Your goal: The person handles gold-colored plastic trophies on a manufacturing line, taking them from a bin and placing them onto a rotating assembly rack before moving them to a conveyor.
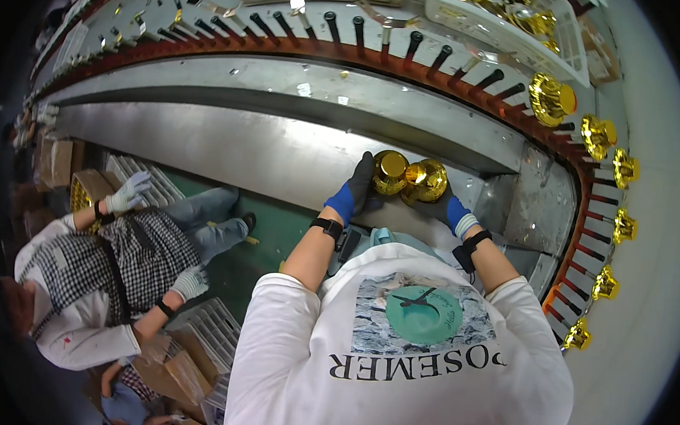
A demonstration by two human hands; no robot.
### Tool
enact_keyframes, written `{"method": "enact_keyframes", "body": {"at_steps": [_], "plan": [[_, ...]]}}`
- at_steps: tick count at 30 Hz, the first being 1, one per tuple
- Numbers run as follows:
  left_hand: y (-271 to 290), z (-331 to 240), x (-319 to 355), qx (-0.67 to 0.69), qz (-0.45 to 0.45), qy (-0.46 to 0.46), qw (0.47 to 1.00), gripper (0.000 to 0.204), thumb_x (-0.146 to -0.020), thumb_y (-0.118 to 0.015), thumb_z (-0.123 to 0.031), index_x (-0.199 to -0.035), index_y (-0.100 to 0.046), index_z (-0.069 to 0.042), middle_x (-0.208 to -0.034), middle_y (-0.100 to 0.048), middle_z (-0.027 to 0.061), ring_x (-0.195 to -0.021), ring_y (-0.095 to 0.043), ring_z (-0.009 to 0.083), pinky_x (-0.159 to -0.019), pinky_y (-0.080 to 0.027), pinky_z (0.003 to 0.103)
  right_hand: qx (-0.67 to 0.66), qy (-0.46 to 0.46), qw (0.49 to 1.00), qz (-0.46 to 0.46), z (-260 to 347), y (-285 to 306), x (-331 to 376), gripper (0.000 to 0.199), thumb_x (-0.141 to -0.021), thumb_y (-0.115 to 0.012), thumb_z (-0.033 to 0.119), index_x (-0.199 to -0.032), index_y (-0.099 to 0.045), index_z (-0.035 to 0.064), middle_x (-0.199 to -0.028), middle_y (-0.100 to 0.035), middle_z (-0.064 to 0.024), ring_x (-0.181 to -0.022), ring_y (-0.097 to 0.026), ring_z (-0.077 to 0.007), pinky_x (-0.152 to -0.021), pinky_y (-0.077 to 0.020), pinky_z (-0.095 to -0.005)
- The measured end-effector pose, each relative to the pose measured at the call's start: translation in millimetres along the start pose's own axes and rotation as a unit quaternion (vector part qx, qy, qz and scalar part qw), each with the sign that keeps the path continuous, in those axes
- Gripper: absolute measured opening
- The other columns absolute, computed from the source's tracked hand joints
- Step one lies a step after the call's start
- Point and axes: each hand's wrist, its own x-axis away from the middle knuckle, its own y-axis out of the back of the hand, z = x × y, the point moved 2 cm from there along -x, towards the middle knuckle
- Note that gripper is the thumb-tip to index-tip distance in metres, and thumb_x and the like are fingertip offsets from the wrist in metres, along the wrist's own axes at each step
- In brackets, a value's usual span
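Note:
Over the metal ledge (281,150) I hold two shiny gold flared parts, shaped like small bells or trophy bases. My left hand (363,181), in a dark glove with a blue cuff, is closed around the left gold part (391,174), whose round flat end faces up. The right gold part (432,183) lies on its side, its narrow stem pointing at the left one. My right hand (441,206), gloved alike, grips its wide end from below. That hand's fingers are partly hidden behind the part. The two gold parts are close together and seem to touch.
A reddish-brown rail (311,55) with several black-tipped pegs curves around the far side and right. Gold flared parts (553,99) sit along it at right. A white basket (506,39) of gold pieces stands beyond. At left, a co-worker (118,269) in checkered apron works beside boxes.

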Motion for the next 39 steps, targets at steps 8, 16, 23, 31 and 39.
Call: {"method": "enact_keyframes", "body": {"at_steps": [8,16,23,31,39], "plan": [[165.2,-49.1,27.9,0.115,0.005,-0.071,0.991,0.097,-0.092,-0.039,-0.095,-0.157,-0.052,-0.024,-0.148,-0.063,0.0007,-0.13,-0.062,0.0176,-0.089,-0.058,0.039,-0.037,0.113,0.992,-0.049,74.6,-96.5,-144.9,0.048,-0.091,-0.083,0.024,-0.133,-0.065,0.0116,-0.132,-0.072,-0.0071,-0.12,-0.069,-0.0224,-0.112,-0.0533,-0.0368],[364.4,-102.5,71.6,0.265,-0.111,-0.142,0.947,0.105,-0.085,-0.057,-0.093,-0.156,-0.046,-0.017,-0.144,-0.057,0.0106,-0.122,-0.066,0.0331,-0.097,-0.061,0.057,-0.104,0.152,0.979,0.084,125.4,-239.2,-354.5,0.06,-0.087,-0.086,0.027,-0.138,-0.059,0.0111,-0.132,-0.072,-0.0045,-0.123,-0.066,-0.019,-0.115,-0.0514,-0.0378],[354.9,-138.8,52.1,0.302,-0.185,-0.171,0.919,0.104,-0.09,-0.058,-0.087,-0.163,-0.036,-0.017,-0.159,-0.046,0.0149,-0.136,-0.057,0.0382,-0.106,-0.056,0.061,-0.138,0.132,0.982,-0.001,151.1,-212.9,-394.7,0.1,-0.071,-0.093,0.035,-0.152,-0.042,0.0064,-0.141,-0.064,-0.0123,-0.128,-0.063,-0.023,-0.118,-0.0474,-0.0391],[304.7,-28.8,51.0,0.251,0.179,-0.162,0.937,0.063,-0.112,-0.051,-0.054,-0.149,-0.058,-0.003,-0.117,-0.075,0.0101,-0.095,-0.071,0.0161,-0.079,-0.056,0.027,-0.077,0.039,0.996,0.005,119.1,-87.7,-202.7,0.057,-0.101,-0.073,0.022,-0.151,-0.056,0.0021,-0.145,-0.065,-0.0229,-0.133,-0.063,-0.0323,-0.113,-0.0506,-0.0409],[-46.0,-284.0,138.5,-0.389,-0.038,-0.513,0.764,0.06,-0.098,-0.079,-0.034,-0.146,-0.062,-0.002,-0.123,-0.075,0.0193,-0.087,-0.075,0.0217,-0.074,-0.059,0.036,0.439,0.33,0.644,-0.533,307.1,159.8,0.7,0.048,-0.09,-0.082,0.02,-0.135,-0.071,0.0071,-0.13,-0.073,-0.0206,-0.119,-0.068,-0.0431,-0.107,-0.0525,-0.0517]]}}
